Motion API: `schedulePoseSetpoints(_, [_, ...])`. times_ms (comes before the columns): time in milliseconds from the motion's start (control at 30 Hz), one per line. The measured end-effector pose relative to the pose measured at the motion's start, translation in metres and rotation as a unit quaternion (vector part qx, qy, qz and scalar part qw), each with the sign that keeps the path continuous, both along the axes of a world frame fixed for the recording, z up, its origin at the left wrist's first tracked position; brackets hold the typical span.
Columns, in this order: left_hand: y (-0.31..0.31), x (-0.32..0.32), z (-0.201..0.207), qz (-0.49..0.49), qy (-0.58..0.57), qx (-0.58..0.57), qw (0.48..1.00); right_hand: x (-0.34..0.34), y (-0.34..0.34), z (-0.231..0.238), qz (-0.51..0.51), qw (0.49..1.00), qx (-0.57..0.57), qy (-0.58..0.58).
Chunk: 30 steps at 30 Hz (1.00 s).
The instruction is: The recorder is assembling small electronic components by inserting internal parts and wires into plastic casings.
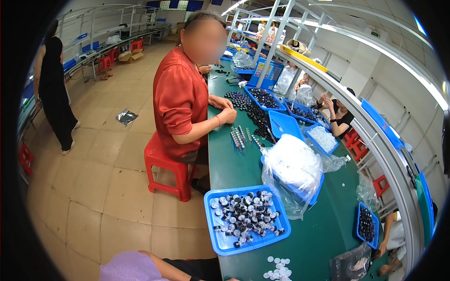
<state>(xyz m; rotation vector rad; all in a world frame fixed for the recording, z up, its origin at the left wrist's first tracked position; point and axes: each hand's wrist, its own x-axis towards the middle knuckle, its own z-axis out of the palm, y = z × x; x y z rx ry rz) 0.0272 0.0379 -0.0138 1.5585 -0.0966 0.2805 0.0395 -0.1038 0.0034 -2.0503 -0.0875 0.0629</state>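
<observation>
Barely in view at the lower end of the bench's (335,213) left edge, only a sliver of the left hand (232,279); cannot tell its grip or spread. Cannot see the right hand. Just right of that sliver, loose white discs (279,270). Above these, at the bench's left edge, a blue tray (224,241) heaped with black-and-white cylindrical parts (248,210) with thin wires. Beyond, farther from that edge, a large clear bag of white pieces (295,161) on another blue tray (316,191). Higher along the left edge, a co-worker in red (176,93) on a red stool (164,161), hands close together, near rows of small wired parts (238,138). Toward the right edge, dark parts (366,224) in a smaller tray.
</observation>
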Motion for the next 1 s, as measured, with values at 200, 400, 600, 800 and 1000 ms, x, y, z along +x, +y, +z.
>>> schedulePoseSetpoints(200, [0.001, -0.001, -0.002, -0.015, 0.009, 0.013, 1.000, 0.000, 0.001, -0.001, -0.002, 1.000, 0.017, -0.008])
schedulePoseSetpoints(400, [0.000, 0.001, -0.006, -0.021, -0.001, 0.018, 1.000, -0.001, 0.002, -0.001, -0.004, 0.999, 0.030, -0.011])
schedulePoseSetpoints(600, [0.001, 0.000, -0.003, -0.031, -0.002, 0.025, 0.999, 0.000, -0.001, -0.005, 0.005, 0.999, 0.042, -0.010])
schedulePoseSetpoints(800, [0.002, -0.001, 0.001, -0.030, -0.016, 0.026, 0.999, 0.000, -0.003, -0.013, -0.002, 0.998, 0.063, 0.000])
schedulePoseSetpoints(1000, [0.001, 0.000, -0.002, -0.023, 0.002, 0.021, 1.000, -0.002, -0.006, -0.015, -0.001, 0.992, 0.128, 0.024])
